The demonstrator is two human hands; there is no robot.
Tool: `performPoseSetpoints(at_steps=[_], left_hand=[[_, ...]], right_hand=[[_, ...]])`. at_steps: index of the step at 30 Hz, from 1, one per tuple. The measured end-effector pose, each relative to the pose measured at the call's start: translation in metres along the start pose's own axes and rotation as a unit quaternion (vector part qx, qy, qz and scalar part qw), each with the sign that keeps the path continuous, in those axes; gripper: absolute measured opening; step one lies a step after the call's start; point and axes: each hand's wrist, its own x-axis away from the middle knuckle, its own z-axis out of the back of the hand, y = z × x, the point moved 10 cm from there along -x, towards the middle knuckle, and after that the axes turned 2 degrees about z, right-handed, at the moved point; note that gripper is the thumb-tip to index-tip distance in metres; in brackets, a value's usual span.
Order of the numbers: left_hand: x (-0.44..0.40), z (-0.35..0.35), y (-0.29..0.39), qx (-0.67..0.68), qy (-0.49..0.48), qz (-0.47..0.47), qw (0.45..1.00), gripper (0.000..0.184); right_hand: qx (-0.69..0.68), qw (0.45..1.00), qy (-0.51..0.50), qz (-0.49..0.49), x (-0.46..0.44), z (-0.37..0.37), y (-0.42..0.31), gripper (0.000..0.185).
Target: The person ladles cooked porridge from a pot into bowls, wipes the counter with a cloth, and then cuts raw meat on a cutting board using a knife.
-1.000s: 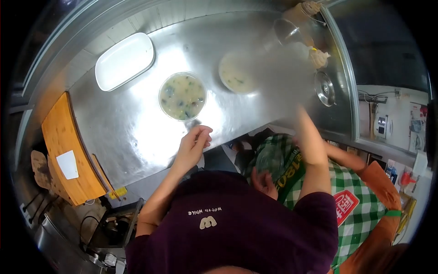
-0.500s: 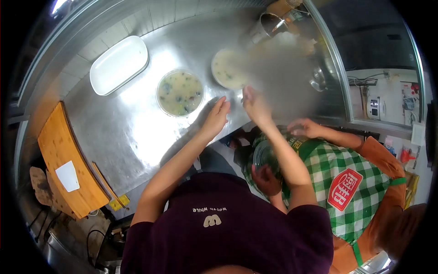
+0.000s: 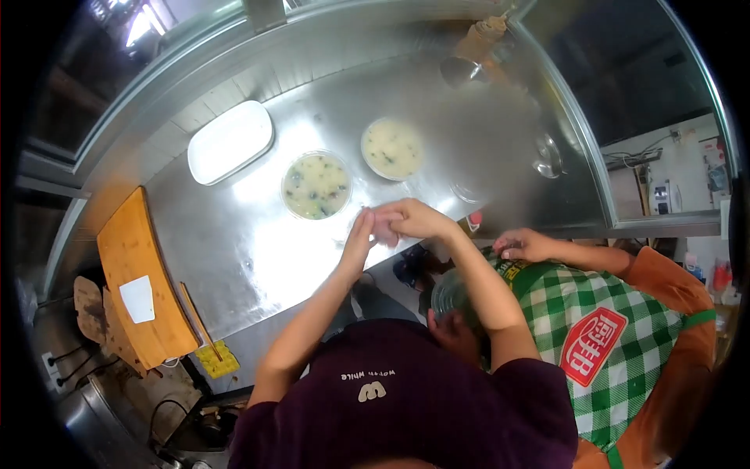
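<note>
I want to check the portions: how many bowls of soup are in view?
2: the left bowl, near the white tray, and the right bowl, beside the blur, which may hide more.

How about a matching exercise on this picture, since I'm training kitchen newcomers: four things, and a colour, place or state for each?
Things:
1. Round bowls
2. Left hand and right hand
3. Wooden board
4. Co-worker's apron

Descriptions:
A. Green and white checks
B. Bears a flat white rectangle
C. Hold pale liquid with green bits
D. Close together, near the front edge of the steel counter

Pairs: 1-C, 2-D, 3-B, 4-A
</note>
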Motion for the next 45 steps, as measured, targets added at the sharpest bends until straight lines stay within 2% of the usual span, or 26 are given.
performPoseSetpoints(at_steps=[3,5,6,7,9,11,12,14,16,17,18,19,21,22,24,25,26,28,30,33,34,35,36,39,42,45], left_hand=[[0.039,0.013,0.011,-0.125,0.006,-0.080,0.989,0.035],[0.069,0.038,0.007,-0.065,0.055,-0.031,0.996,0.023],[0.089,0.051,0.022,-0.095,0.087,-0.074,0.989,0.023],[0.109,0.066,0.031,-0.089,0.096,-0.086,0.988,0.023],[0.152,0.133,0.034,-0.096,0.239,-0.107,0.960,0.024],[0.178,0.177,0.047,-0.108,0.215,-0.149,0.959,0.037],[0.187,0.191,0.054,-0.052,0.206,-0.151,0.965,0.041],[0.204,0.232,0.050,0.101,0.306,-0.123,0.939,0.043],[0.204,0.265,0.045,0.082,0.295,-0.116,0.945,0.040],[0.209,0.297,0.039,-0.094,0.369,-0.060,0.923,0.039],[0.218,0.328,0.030,-0.268,0.428,0.000,0.863,0.039],[0.235,0.338,0.045,-0.417,0.497,-0.178,0.740,0.035],[0.266,0.242,0.121,-0.548,0.513,-0.324,0.575,0.034],[0.275,0.188,0.140,-0.592,0.503,-0.400,0.486,0.034],[0.231,0.180,0.119,-0.488,0.388,-0.389,0.678,0.029],[0.202,0.164,0.112,-0.441,0.302,-0.372,0.759,0.027],[0.178,0.126,0.105,-0.440,0.182,-0.352,0.806,0.025],[0.170,0.037,0.079,-0.436,-0.066,-0.281,0.852,0.021],[0.197,-0.026,0.074,-0.395,-0.191,-0.206,0.875,0.017],[0.226,-0.086,0.087,-0.350,-0.286,-0.272,0.850,0.015],[0.235,-0.105,0.086,-0.329,-0.325,-0.287,0.839,0.015],[0.253,-0.128,0.082,-0.335,-0.365,-0.231,0.838,0.016],[0.272,-0.146,0.069,-0.322,-0.421,-0.201,0.824,0.020],[0.372,-0.208,-0.002,-0.250,-0.649,-0.058,0.716,0.031],[0.459,-0.258,-0.119,-0.278,-0.761,0.071,0.582,0.029],[0.497,-0.312,-0.244,-0.385,-0.710,0.097,0.582,0.018]], right_hand=[[-0.030,0.995,-0.081,-0.040,0.004,-0.017,0.003,0.035],[0.035,0.995,0.041,0.079,0.005,0.024,-0.003,0.031],[0.066,0.983,0.101,0.138,0.008,0.045,-0.011,0.032],[-0.042,0.970,0.213,0.105,0.020,0.086,0.005,0.035],[-0.169,0.889,0.421,0.064,0.044,0.177,0.087,0.043],[-0.129,0.797,0.582,0.093,0.061,0.234,0.133,0.053],[-0.098,0.766,0.631,0.078,0.068,0.249,0.133,0.054],[-0.049,0.747,0.663,0.028,0.061,0.261,0.137,0.056],[-0.020,0.751,0.660,-0.014,0.045,0.266,0.136,0.059],[-0.012,0.752,0.658,-0.027,0.042,0.268,0.135,0.060],[-0.009,0.747,0.665,-0.024,0.043,0.268,0.132,0.062],[-0.012,0.739,0.674,-0.009,0.047,0.266,0.125,0.063],[-0.023,0.676,0.733,0.073,0.078,0.244,0.090,0.066],[-0.008,0.627,0.771,0.112,0.108,0.217,0.050,0.055],[-0.120,0.642,0.730,0.200,0.132,0.173,-0.012,0.034],[-0.095,0.681,0.688,0.233,0.118,0.168,-0.020,0.035],[0.022,0.631,0.738,0.238,0.149,0.131,-0.063,0.037],[-0.046,0.651,0.692,0.310,0.188,0.063,-0.116,0.049],[-0.021,0.706,0.624,0.333,0.227,-0.007,-0.151,0.057],[-0.048,0.801,0.520,0.294,0.312,-0.115,-0.167,0.050],[0.008,0.793,0.532,0.297,0.345,-0.146,-0.161,0.046],[-0.012,0.837,0.478,0.264,0.372,-0.175,-0.155,0.042],[-0.068,0.845,0.425,0.316,0.391,-0.206,-0.132,0.040],[-0.115,0.854,0.424,0.280,0.501,-0.282,-0.080,0.029],[-0.170,0.744,0.627,0.160,0.631,-0.346,0.022,0.029],[-0.263,0.543,0.798,-0.007,0.761,-0.421,0.153,0.028]])
